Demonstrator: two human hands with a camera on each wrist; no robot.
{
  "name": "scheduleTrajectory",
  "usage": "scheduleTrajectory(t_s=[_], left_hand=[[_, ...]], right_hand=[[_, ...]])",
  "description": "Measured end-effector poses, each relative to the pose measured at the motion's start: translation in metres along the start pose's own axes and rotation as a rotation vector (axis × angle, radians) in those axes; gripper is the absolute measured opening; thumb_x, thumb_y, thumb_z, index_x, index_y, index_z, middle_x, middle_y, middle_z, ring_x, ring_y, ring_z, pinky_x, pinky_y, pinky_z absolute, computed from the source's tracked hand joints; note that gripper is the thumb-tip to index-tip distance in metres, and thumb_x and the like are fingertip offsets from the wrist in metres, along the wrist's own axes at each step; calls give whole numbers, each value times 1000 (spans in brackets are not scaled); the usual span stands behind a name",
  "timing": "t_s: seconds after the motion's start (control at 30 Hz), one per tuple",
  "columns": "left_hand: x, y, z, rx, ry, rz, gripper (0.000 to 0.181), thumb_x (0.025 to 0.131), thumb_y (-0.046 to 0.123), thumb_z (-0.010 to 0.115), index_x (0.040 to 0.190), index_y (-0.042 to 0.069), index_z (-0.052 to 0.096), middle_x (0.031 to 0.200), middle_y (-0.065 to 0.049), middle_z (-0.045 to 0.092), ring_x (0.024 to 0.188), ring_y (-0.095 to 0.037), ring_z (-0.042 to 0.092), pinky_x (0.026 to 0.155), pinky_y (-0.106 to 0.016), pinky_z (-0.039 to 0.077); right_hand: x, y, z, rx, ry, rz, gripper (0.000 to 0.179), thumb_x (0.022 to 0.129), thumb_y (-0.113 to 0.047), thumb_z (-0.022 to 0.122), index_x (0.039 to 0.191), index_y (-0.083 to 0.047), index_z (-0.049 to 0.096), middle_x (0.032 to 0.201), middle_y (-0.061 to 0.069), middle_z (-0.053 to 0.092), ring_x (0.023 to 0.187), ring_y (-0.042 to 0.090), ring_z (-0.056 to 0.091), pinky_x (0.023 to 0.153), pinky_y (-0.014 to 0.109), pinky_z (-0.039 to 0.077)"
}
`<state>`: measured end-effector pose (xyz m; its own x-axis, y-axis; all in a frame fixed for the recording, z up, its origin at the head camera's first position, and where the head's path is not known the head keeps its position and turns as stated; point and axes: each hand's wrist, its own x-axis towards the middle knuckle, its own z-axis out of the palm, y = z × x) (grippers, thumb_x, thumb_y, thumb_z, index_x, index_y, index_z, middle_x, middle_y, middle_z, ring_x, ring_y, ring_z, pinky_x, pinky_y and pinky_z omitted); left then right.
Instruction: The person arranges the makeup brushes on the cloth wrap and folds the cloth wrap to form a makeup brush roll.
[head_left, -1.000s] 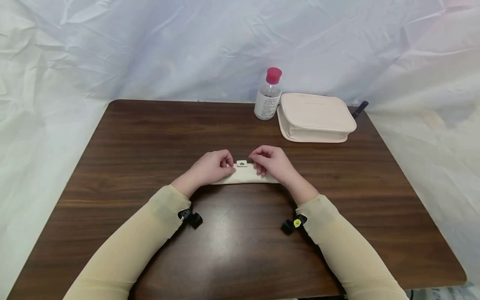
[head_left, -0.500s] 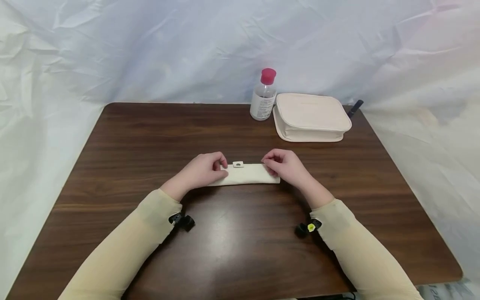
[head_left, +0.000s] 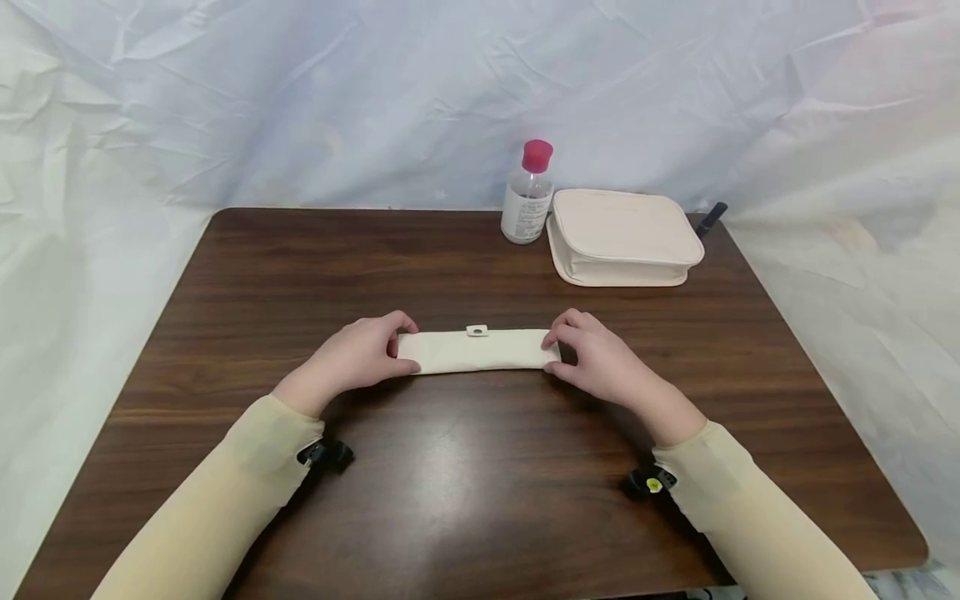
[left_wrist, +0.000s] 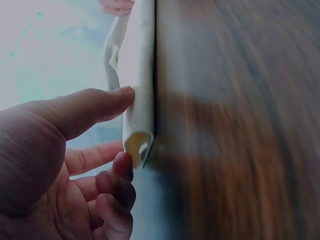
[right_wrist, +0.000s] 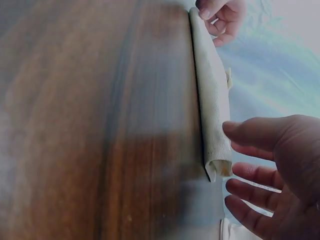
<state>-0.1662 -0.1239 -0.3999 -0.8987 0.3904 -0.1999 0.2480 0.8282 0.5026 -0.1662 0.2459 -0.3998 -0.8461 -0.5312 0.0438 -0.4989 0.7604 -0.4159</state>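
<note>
A folded, cream strip of ribbed fabric point(head_left: 480, 352) lies lengthwise on the table, with a small tab bearing a dark snap point(head_left: 477, 331) at its far edge. At its left end my left hand point(head_left: 356, 354) grips it, thumb on the near side and index finger at the far edge. My right hand point(head_left: 603, 362) holds the right end between thumb and fingers. In the left wrist view the strip's end point(left_wrist: 138, 142) is a hollow fold, yellowish inside. The right wrist view shows a similar folded end point(right_wrist: 218, 162), with my thumb against the fabric.
At the back of the dark wooden table point(head_left: 337, 267) stands a clear bottle with a red cap point(head_left: 527, 204). Beside it lies a pale pink zip case point(head_left: 626, 237), with a black pen-like stick point(head_left: 711, 218) behind its right side. White sheeting point(head_left: 375, 100) hangs beyond the table.
Both hands have slid outward along the strip from near the tab, left hand leftward and right hand rightward, to its ends. More of the strip's middle shows now.
</note>
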Motion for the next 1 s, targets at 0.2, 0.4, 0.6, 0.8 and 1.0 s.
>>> scheduleTrajectory(t_s=[0.2, 0.4, 0.6, 0.8, 1.0], left_hand=[[-3, -7, 2, 6, -5, 0, 54, 85, 41, 84, 128, 17, 61, 88, 2, 63, 71, -14, 55, 68, -33, 46], [-4, -6, 4, 62, 13, 14, 52, 86, 41, 83, 129, 18, 65, 87, 3, 61, 73, -14, 55, 66, -32, 46], [-9, -2, 2, 153, 11, -6, 60, 86, 43, 83, 137, 20, 62, 99, 1, 62, 84, -16, 59, 71, -38, 50], [-7, -2, 1, 171, 5, -6, 59, 87, 44, 81, 138, 22, 62, 101, -1, 62, 85, -17, 59, 71, -41, 51], [0, -7, 2, 145, 19, -5, 60, 88, 45, 80, 141, 24, 61, 97, -1, 61, 82, -18, 58, 68, -38, 49]], right_hand=[[-2, 0, 1, -69, -9, -6, 28, 86, -17, 84, 110, -11, 71, 125, 7, 62, 117, 28, 58, 99, 47, 54], [-1, -1, 2, -120, -10, -18, 28, 88, -20, 83, 111, -10, 72, 125, 5, 64, 116, 26, 63, 97, 46, 55], [0, 1, 2, -104, -9, -26, 25, 89, -20, 82, 109, -9, 73, 124, 4, 65, 111, 24, 66, 94, 45, 57], [1, 1, 2, -127, -15, -6, 27, 88, -22, 83, 109, -9, 72, 125, 7, 65, 113, 27, 65, 94, 47, 57], [3, 2, 2, -155, -3, 13, 26, 88, -23, 82, 107, -11, 70, 126, 7, 68, 115, 29, 65, 93, 48, 56]])
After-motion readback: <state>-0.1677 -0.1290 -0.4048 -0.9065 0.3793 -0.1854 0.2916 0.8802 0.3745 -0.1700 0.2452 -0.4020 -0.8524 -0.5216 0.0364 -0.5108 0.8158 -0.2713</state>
